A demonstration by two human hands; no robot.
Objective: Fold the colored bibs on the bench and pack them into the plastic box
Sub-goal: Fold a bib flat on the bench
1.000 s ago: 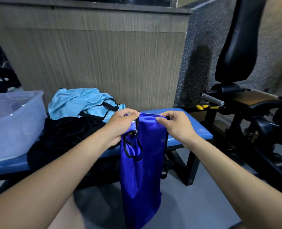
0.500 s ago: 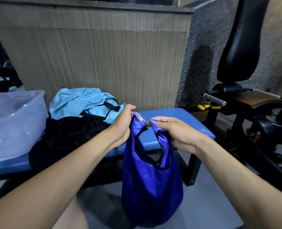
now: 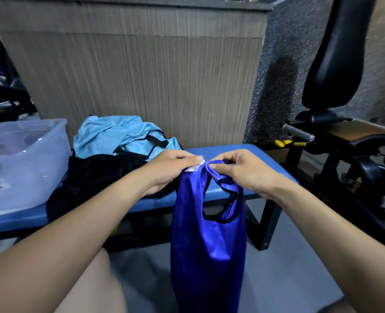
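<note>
Centrally, the royal-blue bib [image 3: 207, 245] hangs in front of the bench [image 3: 243, 154], suspended from both hands. Left hand [image 3: 167, 169] pinches one top strap beside its white tag; right hand [image 3: 243, 171] pinches the other strap, fingers curled. Compared with half a second earlier, the hands sit closer together, nearly touching. Light-blue bib [image 3: 119, 137] and black bib [image 3: 96, 172] lie heaped on the bench beside the plastic box [image 3: 24, 168].
</note>
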